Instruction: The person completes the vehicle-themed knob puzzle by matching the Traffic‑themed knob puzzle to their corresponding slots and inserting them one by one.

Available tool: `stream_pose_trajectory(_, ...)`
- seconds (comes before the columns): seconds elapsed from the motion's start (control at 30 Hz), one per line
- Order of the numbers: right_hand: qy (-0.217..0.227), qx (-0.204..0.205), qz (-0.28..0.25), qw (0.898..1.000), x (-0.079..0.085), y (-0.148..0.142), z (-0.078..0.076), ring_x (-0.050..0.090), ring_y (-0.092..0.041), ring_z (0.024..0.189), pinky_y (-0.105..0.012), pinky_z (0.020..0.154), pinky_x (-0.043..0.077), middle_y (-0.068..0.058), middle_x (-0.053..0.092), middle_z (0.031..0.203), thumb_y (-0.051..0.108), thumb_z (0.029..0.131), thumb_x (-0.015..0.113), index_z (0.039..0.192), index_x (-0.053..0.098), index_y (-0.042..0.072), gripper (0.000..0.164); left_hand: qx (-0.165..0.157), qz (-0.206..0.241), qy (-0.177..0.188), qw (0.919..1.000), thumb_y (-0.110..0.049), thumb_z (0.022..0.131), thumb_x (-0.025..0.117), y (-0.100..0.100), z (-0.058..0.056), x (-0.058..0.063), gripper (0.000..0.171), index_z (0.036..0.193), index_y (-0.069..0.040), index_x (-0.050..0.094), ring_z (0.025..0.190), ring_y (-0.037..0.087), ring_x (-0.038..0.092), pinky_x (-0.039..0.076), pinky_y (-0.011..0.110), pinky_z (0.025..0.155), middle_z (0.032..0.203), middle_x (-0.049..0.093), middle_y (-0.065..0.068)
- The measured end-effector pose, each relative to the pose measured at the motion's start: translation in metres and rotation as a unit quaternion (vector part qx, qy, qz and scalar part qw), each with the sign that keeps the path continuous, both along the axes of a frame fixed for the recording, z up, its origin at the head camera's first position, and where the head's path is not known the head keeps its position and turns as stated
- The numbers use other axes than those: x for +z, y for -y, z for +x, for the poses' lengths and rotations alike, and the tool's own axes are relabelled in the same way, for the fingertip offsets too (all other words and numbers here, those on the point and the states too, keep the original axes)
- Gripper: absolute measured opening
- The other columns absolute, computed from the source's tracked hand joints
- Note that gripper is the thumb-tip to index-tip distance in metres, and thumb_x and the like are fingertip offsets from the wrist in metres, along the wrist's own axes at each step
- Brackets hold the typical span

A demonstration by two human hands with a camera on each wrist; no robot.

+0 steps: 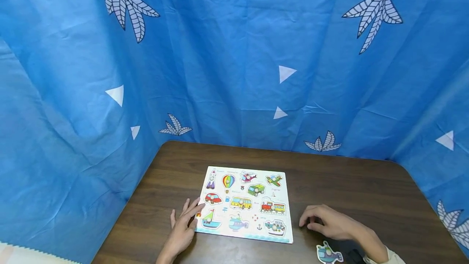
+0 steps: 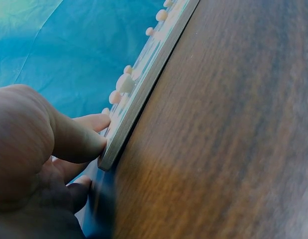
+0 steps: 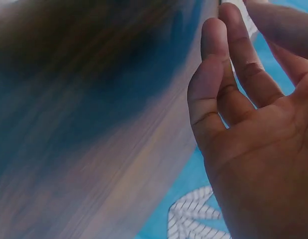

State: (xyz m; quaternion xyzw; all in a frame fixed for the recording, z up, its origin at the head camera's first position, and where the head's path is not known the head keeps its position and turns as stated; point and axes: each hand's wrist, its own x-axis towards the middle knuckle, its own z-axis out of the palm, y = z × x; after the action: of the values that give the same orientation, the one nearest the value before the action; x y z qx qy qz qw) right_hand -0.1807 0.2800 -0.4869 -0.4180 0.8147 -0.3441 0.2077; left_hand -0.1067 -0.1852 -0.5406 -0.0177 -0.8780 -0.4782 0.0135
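Observation:
A white knobbed puzzle board (image 1: 253, 215) lies flat on the table, with vehicle pieces such as a bus (image 1: 240, 203), a train (image 1: 272, 206) and a sailboat (image 1: 211, 220) in it. Its submarine recess (image 1: 238, 223) shows a pale print. My left hand (image 1: 182, 231) rests at the board's left edge, fingers fairly straight; in the left wrist view the thumb (image 2: 81, 137) touches the near corner. Right of the board, my right hand (image 1: 329, 222) hovers over or rests on the table, loosely bent and holding nothing. The submarine piece (image 1: 328, 252) lies just in front of it.
The brown wooden table (image 1: 351, 182) has rounded far corners. A blue curtain (image 1: 227, 72) with leaf and triangle prints surrounds its back and sides. Something dark (image 1: 354, 256) sits by the right wrist, too unclear to name.

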Motion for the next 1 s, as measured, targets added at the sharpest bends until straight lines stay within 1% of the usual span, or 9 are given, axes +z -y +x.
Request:
stream_pose_trajectory(0.1, 0.021, 0.000, -0.011, 1.000, -0.001, -0.015, 0.007, 0.053, 0.003, 0.082, -0.019, 0.066, 0.048, 0.005, 0.066, 0.102, 0.006, 0.098, 0.060, 0.109, 0.070, 0.018, 0.018, 0.002, -0.004, -0.004, 1.0000, 0.010, 0.093, 0.052, 0.000, 0.000, 0.000, 0.049, 0.135, -0.012, 0.063, 0.152, 0.047, 0.013, -0.017, 0.073, 0.110, 0.155, 0.044, 0.015)
stream_pose_trajectory(0.17, 0.035, 0.001, -0.020, 0.999, -0.001, -0.022, 0.012, 0.054, 0.003, 0.080, -0.019, 0.063, 0.049, 0.002, 0.065, 0.101, 0.005, 0.098, 0.061, 0.109, 0.069, 0.016, 0.018, 0.001, -0.006, -0.002, 1.0000, 0.010, 0.093, 0.052, 0.000, 0.000, 0.000, 0.049, 0.135, -0.012, 0.063, 0.152, 0.047, 0.013, -0.016, 0.073, 0.110, 0.155, 0.044, 0.015)
stream_pose_trajectory(0.37, 0.043, 0.023, -0.038, 0.998, -0.002, -0.035, 0.024, 0.057, 0.002, 0.078, -0.020, 0.061, 0.051, 0.001, 0.065, 0.100, 0.002, 0.096, 0.063, 0.108, 0.068, 0.015, 0.019, -0.005, -0.005, 0.009, 0.9999, 0.009, 0.094, 0.052, -0.001, -0.001, 0.000, 0.048, 0.136, -0.012, 0.062, 0.152, 0.047, 0.011, -0.017, 0.073, 0.109, 0.157, 0.042, 0.015)
stream_pose_trajectory(0.43, 0.040, 0.027, -0.044, 0.998, -0.002, -0.037, 0.027, 0.057, 0.002, 0.077, -0.020, 0.061, 0.051, 0.002, 0.065, 0.100, -0.001, 0.095, 0.062, 0.107, 0.068, 0.016, 0.022, -0.006, -0.002, 0.011, 0.9999, 0.009, 0.094, 0.052, -0.001, -0.001, 0.000, 0.048, 0.137, -0.012, 0.062, 0.152, 0.047, 0.011, -0.018, 0.073, 0.109, 0.157, 0.042, 0.016)
stream_pose_trajectory(0.5, 0.047, 0.027, -0.050, 0.997, -0.002, -0.039, 0.030, 0.057, 0.003, 0.077, -0.019, 0.060, 0.051, 0.001, 0.065, 0.099, -0.005, 0.094, 0.061, 0.108, 0.069, 0.016, 0.026, -0.009, -0.001, 0.011, 0.9999, 0.009, 0.095, 0.051, -0.001, -0.002, 0.000, 0.048, 0.137, -0.012, 0.061, 0.152, 0.048, 0.010, -0.018, 0.073, 0.109, 0.157, 0.041, 0.016)
stream_pose_trajectory(0.6, 0.048, 0.026, -0.054, 0.997, -0.001, -0.040, 0.033, 0.055, 0.004, 0.076, -0.019, 0.059, 0.050, 0.002, 0.065, 0.097, -0.007, 0.093, 0.060, 0.107, 0.069, 0.017, 0.029, -0.007, 0.000, 0.010, 0.9999, 0.009, 0.095, 0.052, 0.000, -0.001, 0.001, 0.048, 0.137, -0.011, 0.061, 0.152, 0.048, 0.011, -0.018, 0.073, 0.109, 0.157, 0.042, 0.016)
stream_pose_trajectory(0.77, 0.049, 0.028, -0.053, 0.997, -0.003, -0.041, 0.036, 0.055, 0.005, 0.075, -0.018, 0.059, 0.050, 0.006, 0.065, 0.098, 0.004, 0.095, 0.064, 0.107, 0.070, 0.019, 0.020, -0.004, -0.003, 0.010, 0.9999, 0.009, 0.094, 0.052, 0.001, -0.002, 0.002, 0.048, 0.137, -0.011, 0.062, 0.152, 0.047, 0.012, -0.018, 0.073, 0.109, 0.157, 0.042, 0.016)
stream_pose_trajectory(0.87, 0.044, 0.024, -0.046, 0.998, -0.006, -0.041, 0.039, 0.054, 0.007, 0.076, -0.018, 0.058, 0.050, 0.009, 0.064, 0.097, 0.010, 0.094, 0.069, 0.105, 0.071, 0.020, 0.016, -0.007, -0.003, 0.009, 0.9999, 0.009, 0.095, 0.052, 0.001, -0.002, 0.002, 0.048, 0.137, -0.011, 0.061, 0.152, 0.047, 0.011, -0.018, 0.073, 0.109, 0.157, 0.042, 0.015)
stream_pose_trajectory(1.0, 0.037, 0.017, -0.044, 0.998, -0.011, -0.042, 0.043, 0.053, 0.007, 0.077, -0.017, 0.058, 0.050, 0.010, 0.063, 0.094, 0.013, 0.090, 0.073, 0.101, 0.071, 0.021, 0.014, -0.005, -0.005, 0.008, 0.9999, 0.009, 0.094, 0.052, 0.002, -0.001, 0.002, 0.048, 0.136, -0.011, 0.062, 0.152, 0.048, 0.012, -0.017, 0.074, 0.109, 0.156, 0.043, 0.016)
